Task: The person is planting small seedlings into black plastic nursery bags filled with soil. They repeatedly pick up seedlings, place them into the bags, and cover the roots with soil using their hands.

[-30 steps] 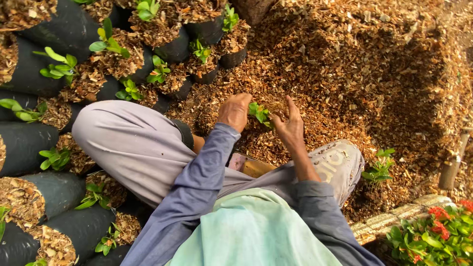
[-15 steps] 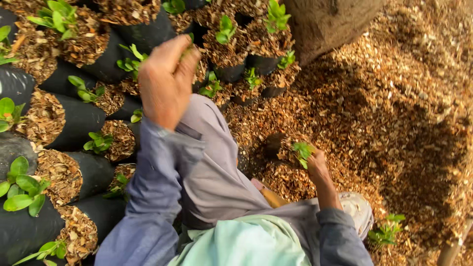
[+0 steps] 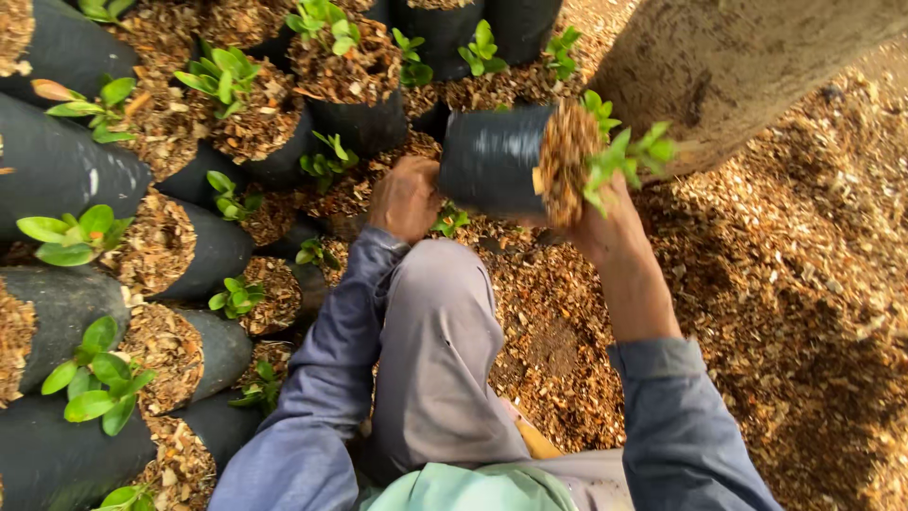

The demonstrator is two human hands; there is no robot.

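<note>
In front of the raised knee (image 3: 440, 312), above the wood-chip ground (image 3: 776, 284), a black grow bag (image 3: 492, 159) hangs tipped on its side. It is a soft plastic cylinder, and its long axis runs nearly level from left to right. Its open mouth, packed with brown chips, faces right toward the tree trunk (image 3: 747, 57), and the green seedling (image 3: 624, 156) sticks out sideways from that mouth. No label shows on it.

The right hand (image 3: 605, 222) comes up from below with the forearm rising steeply and the wrist bent back. Its fingers are mostly hidden behind the bag's mouth and leaves, so I cannot tell how they close, though the hand touches the bag's rim. The left hand (image 3: 407, 197) reaches forward past the knee, knuckles up and fingers curled, just beside the bag's closed end; whether it grips the bag is not clear.

To the left, rows of black bags (image 3: 57, 170) stand close together, each filled with chips and carrying a small green seedling.
</note>
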